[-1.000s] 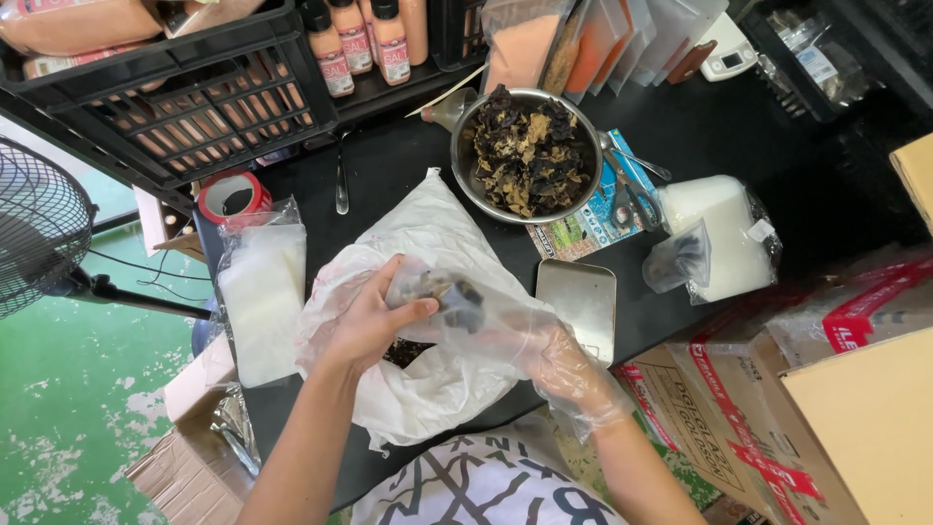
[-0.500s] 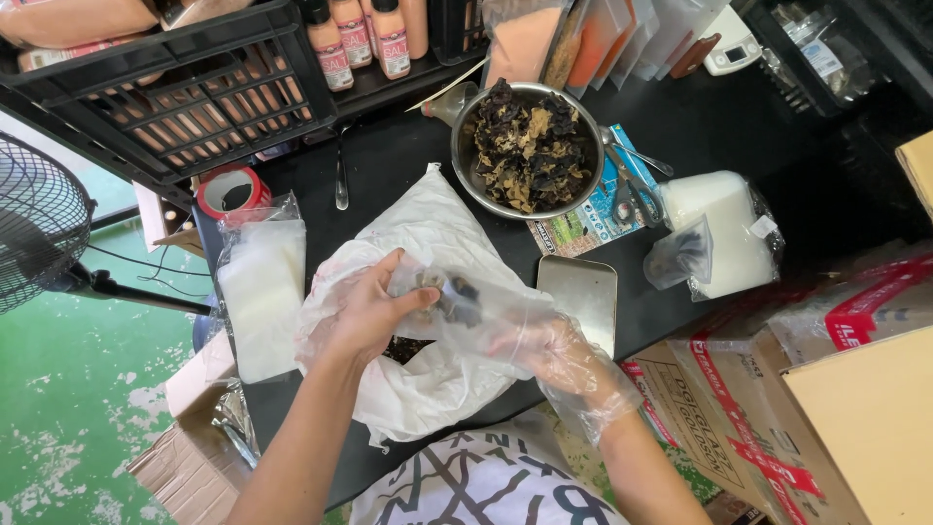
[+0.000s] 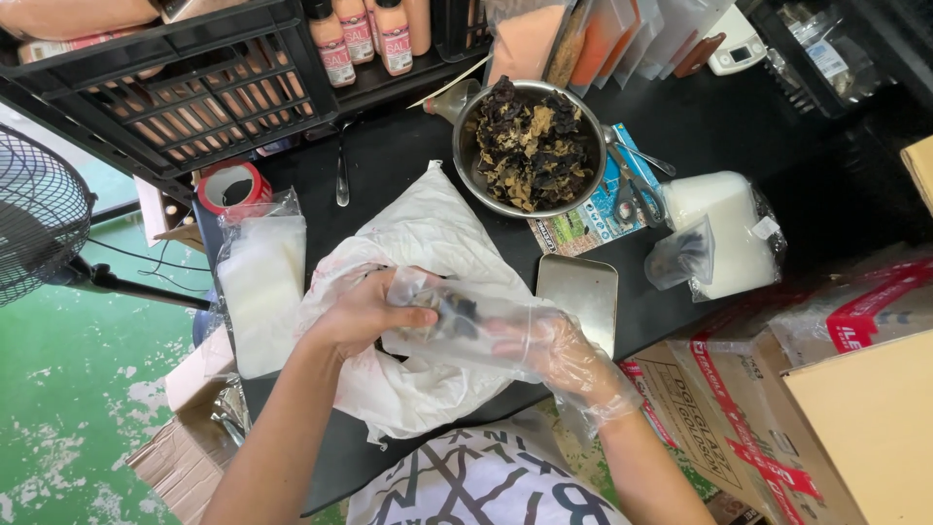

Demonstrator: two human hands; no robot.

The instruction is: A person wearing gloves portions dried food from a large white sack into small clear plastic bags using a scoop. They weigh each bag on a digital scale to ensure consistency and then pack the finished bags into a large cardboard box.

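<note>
Head camera is looking down at a black table [image 3: 408, 165] where the bare left hand [image 3: 364, 313] is curling its fingers around one end of a small clear plastic bag with dark dried pieces inside [image 3: 457, 316], thumb pressing on top. The right hand in a thin transparent glove [image 3: 554, 352] is gripping the other end with closed fingers – so the bag is lying between both hands, its long axis running left to right above a crumpled white plastic sheet [image 3: 428, 243]. Neither hand is nearer – both are touching it, while the round metal bowl of dark dried mushrooms [image 3: 533, 146] is standing further back.
</note>
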